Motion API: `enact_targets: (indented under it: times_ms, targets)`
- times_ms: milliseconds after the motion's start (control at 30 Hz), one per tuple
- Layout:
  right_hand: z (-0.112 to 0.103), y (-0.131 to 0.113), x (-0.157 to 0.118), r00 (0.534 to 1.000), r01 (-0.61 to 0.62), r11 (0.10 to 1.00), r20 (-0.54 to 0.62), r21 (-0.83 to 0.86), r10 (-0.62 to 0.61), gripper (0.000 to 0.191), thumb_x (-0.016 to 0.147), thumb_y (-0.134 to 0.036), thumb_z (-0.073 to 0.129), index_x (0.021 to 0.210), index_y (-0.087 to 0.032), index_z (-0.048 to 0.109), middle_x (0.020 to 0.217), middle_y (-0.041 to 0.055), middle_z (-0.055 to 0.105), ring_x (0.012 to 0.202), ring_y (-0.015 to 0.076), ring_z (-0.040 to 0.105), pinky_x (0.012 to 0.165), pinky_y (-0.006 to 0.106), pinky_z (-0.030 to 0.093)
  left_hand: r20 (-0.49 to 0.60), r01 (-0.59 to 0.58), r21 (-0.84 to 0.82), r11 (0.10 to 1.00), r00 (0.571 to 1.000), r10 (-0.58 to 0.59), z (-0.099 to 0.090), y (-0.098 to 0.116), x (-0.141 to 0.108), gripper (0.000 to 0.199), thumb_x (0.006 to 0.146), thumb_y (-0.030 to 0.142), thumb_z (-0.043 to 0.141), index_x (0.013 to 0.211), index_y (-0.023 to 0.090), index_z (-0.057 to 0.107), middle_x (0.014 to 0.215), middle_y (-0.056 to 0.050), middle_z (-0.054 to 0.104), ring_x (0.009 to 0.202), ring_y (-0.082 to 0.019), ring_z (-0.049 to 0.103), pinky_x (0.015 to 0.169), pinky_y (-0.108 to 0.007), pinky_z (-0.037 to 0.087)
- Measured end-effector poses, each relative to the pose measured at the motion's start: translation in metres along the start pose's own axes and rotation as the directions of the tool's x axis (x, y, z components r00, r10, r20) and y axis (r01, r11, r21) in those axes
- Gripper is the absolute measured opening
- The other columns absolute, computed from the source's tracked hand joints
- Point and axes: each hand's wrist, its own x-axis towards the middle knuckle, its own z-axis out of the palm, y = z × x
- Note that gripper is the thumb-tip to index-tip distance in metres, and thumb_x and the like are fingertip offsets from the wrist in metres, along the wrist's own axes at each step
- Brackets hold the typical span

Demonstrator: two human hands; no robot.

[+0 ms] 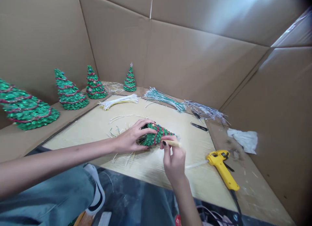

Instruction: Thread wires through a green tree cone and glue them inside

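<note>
A small green Christmas tree [152,139] with red garlands lies on its side on the board, its tip toward the right. My left hand [133,135] is wrapped round its base end, fingers over the top and thumb below. Thin wires [119,131] stick out around that base. In my right hand [174,156] is a pale, slim wooden stick [172,143], pinched between the fingers and held against the tree's near side. What the stick's working end does there is too small to make out.
A yellow glue gun [223,169] lies at right, beside small scissors [199,126] and a white cloth [243,139]. Bundles of white wires [119,101], green wires [164,99] and purplish wires [204,109] lie at the back. Several finished-looking trees [70,92] stand along the cardboard walls [195,63].
</note>
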Motion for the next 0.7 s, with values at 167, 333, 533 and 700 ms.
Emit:
enact_targets:
  times_ms: [167,333,533,700]
  targets:
    - [-0.002,0.000,0.004,0.999,0.006,1.000,0.034,0.015,-0.007,0.018,0.097,-0.011,0.041,0.099,-0.022,0.056,0.087,0.0032,0.067,0.072,0.0146,0.063,0.064,0.027,0.048,-0.006,0.009,-0.008,1.000,1.000,-0.010,0.000,0.000,0.000,0.052,0.083,0.031,0.075,0.130,0.025,0.054,0.144,-0.016,0.046,0.138,-0.033,0.041,0.112,-0.054,0.040]
    - [-0.001,-0.002,0.007,0.996,-0.032,0.999,0.086,0.006,0.032,0.017,0.098,-0.016,0.041,0.095,-0.021,0.056,0.088,0.0047,0.066,0.079,0.0160,0.064,0.071,0.029,0.050,-0.019,-0.005,0.001,1.000,1.000,0.005,0.004,-0.003,-0.002,0.054,0.083,0.032,0.075,0.132,0.024,0.054,0.145,-0.016,0.045,0.139,-0.033,0.040,0.114,-0.054,0.038]
    - [-0.020,0.007,0.005,0.985,-0.135,0.989,0.102,-0.050,0.140,0.021,0.103,-0.024,0.033,0.098,-0.020,0.053,0.072,-0.0015,0.058,0.062,0.0126,0.059,0.062,0.025,0.049,-0.009,0.011,0.018,1.000,1.000,-0.011,0.003,-0.007,0.000,0.055,0.081,0.030,0.075,0.131,0.025,0.054,0.147,-0.015,0.044,0.140,-0.033,0.040,0.114,-0.053,0.037]
    - [-0.081,0.044,0.010,0.955,-0.260,0.899,0.042,-0.352,0.293,0.027,0.099,-0.020,0.031,0.109,-0.017,0.055,0.099,0.0089,0.065,0.082,0.0181,0.062,0.077,0.033,0.050,-0.011,0.076,0.048,0.996,0.997,-0.076,0.005,-0.014,-0.001,0.054,0.081,0.028,0.074,0.131,0.027,0.054,0.148,-0.013,0.043,0.139,-0.033,0.042,0.114,-0.051,0.039]
